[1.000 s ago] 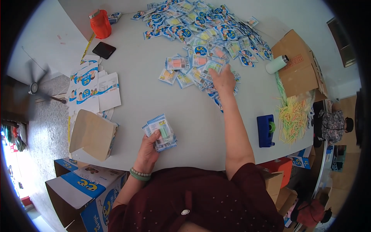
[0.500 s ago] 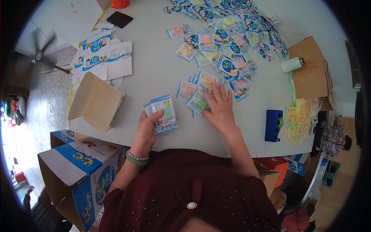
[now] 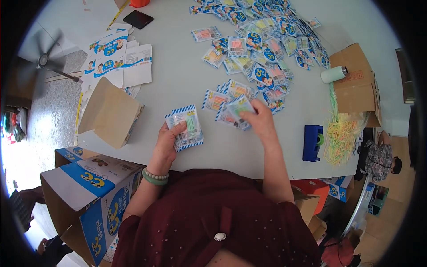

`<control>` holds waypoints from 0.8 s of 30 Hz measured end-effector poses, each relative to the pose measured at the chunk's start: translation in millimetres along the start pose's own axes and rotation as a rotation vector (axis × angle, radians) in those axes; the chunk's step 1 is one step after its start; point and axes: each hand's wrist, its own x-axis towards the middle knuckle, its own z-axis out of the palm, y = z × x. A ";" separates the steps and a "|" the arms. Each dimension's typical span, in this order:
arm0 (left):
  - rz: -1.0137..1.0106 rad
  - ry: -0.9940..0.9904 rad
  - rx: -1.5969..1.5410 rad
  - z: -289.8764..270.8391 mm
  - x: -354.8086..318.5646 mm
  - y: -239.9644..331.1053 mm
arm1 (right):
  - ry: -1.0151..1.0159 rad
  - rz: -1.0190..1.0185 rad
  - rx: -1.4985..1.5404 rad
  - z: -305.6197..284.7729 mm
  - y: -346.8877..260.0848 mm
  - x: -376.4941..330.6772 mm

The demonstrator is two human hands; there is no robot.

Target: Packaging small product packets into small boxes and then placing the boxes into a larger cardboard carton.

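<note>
My left hand (image 3: 165,141) is closed on a small stack of clear-and-blue packets (image 3: 187,127), its thumb pressed over the top one, which shows green sticks inside. Between the thumb and fingers of my right hand (image 3: 263,121) is a single packet (image 3: 239,107) with pale green contents, tilted and slightly blurred. It is raised over a little group of packets (image 3: 216,101) with orange and pink sticks lying on the table. Beyond them spreads a large heap of similar packets (image 3: 267,53), some with their blue printed side up.
An open carton (image 3: 106,113) stands to the left, near flattened printed boxes (image 3: 106,62) and a black phone (image 3: 138,19). Rightward are a blue tape dispenser (image 3: 313,142), coloured paper shreds (image 3: 340,140), a pale green flask (image 3: 334,74) and a cardboard box (image 3: 356,89). Large cartons (image 3: 89,178) stand below the table's left edge.
My right hand has gone from resting spread on the small group to pinching one packet and lifting it. My left hand keeps its stack in nearly the same place.
</note>
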 end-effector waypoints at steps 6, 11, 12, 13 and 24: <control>0.003 -0.013 -0.002 1.7 -0.2 2.5 | -0.078 0.050 0.129 -14.4 -4.4 29.4; 0.006 0.020 -0.005 5.8 -2.5 1.2 | -0.170 0.170 0.762 -1.3 3.4 7.7; 0.040 0.037 0.022 9.7 -3.6 -0.5 | -0.177 0.173 0.766 5.3 -1.5 1.9; 0.073 0.053 0.052 12.5 -5.3 -3.0 | -0.199 0.156 0.814 14.9 -9.5 -5.6; 0.097 -0.025 -0.149 18.1 -12.6 -16.3 | -0.139 0.076 0.171 115.0 -6.5 -47.5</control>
